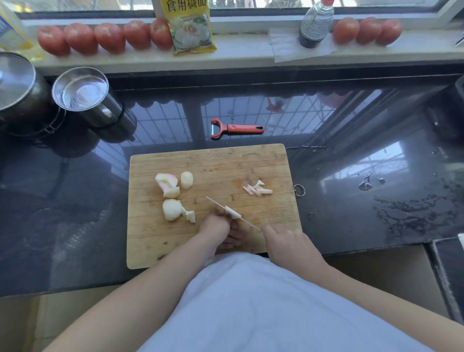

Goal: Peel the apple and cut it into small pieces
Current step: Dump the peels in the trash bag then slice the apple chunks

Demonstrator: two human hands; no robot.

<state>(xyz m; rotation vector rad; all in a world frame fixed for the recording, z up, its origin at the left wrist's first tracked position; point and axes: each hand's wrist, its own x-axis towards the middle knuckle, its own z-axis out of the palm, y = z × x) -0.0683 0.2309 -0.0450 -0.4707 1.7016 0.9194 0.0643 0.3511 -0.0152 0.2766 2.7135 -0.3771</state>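
Left hand (218, 230) fingers curled, pinning apple piece (232, 212) on cutting board (213, 160); right hand (291, 245) fingers wrapped round knife (218, 204), blade against piece. Peeler (236, 129) on surface beyond board.

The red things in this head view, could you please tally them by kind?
Tomatoes on the windowsill: 8
Red-handled peeler on the countertop: 1
Red bottle cap: 1
Total: 10

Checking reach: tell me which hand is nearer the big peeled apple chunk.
Left. The left hand sits just right of the peeled apple chunk; the right hand, gripping the knife, is farther right.
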